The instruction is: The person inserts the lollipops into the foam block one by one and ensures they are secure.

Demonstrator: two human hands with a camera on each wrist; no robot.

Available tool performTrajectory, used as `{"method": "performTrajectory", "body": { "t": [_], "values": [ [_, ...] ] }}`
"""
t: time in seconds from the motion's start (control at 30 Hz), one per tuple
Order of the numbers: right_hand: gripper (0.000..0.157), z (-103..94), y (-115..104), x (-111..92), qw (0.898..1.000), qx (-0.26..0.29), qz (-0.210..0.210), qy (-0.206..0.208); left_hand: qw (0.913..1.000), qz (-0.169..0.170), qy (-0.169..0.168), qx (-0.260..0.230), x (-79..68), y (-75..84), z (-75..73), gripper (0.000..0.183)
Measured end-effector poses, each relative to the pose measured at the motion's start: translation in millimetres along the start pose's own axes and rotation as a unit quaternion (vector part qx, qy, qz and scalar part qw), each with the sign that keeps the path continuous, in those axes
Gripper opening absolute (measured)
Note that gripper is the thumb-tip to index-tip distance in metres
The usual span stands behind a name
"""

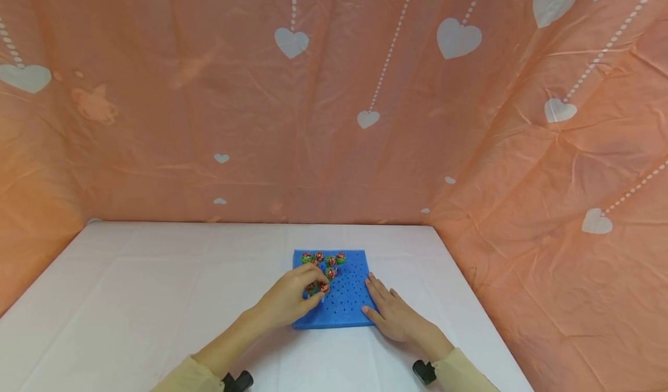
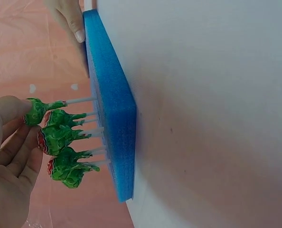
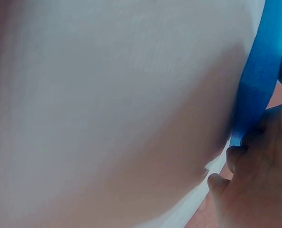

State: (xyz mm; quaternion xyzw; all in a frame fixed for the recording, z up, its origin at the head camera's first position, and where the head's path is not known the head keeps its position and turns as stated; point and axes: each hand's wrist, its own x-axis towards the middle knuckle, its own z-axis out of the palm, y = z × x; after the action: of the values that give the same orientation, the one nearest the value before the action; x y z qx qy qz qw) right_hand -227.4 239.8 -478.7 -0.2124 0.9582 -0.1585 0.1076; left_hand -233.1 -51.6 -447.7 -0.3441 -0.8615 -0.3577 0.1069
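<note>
A blue foam board (image 1: 349, 302) with rows of small holes lies on the table. Several lollipops in green and red wrappers, such as one lollipop (image 1: 331, 273) near the middle, stand by their sticks in its left and far part. My left hand (image 1: 291, 297) pinches the wrapped head of a lollipop (image 2: 35, 112) between thumb and fingers. Its white stick reaches down to the board's face in the left wrist view, beside the other standing lollipops (image 2: 58, 137). With fingers extended, my right hand (image 1: 398, 316) rests along the board's right edge, thumb on the top.
A white cloth covers the table (image 1: 172, 282). Behind it and to the right hangs an orange curtain (image 1: 323, 171) with pale hearts. Dark wrist cameras sit at both cuffs, the left camera (image 1: 238, 381) and the right camera (image 1: 424, 372).
</note>
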Motion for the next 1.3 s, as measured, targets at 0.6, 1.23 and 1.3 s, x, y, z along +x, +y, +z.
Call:
{"method": "performTrajectory", "body": {
  "t": [0.6,1.23,1.3],
  "values": [
    [0.074,0.4,0.9,-1.4,1.0,0.005,-0.001,-0.002,0.9973,0.007,-0.024,0.069,2.4,0.7,1.0,0.015],
    [0.074,-0.9,2.6,0.8,1.0,0.005,0.0,-0.008,0.9953,0.032,-0.024,0.088,2.3,-2.7,1.5,0.017],
    [0.074,-2.8,2.6,1.1,1.0,0.001,0.002,-0.012,0.9953,0.028,-0.022,0.09,2.6,-2.8,1.4,0.019]
  ]
}}
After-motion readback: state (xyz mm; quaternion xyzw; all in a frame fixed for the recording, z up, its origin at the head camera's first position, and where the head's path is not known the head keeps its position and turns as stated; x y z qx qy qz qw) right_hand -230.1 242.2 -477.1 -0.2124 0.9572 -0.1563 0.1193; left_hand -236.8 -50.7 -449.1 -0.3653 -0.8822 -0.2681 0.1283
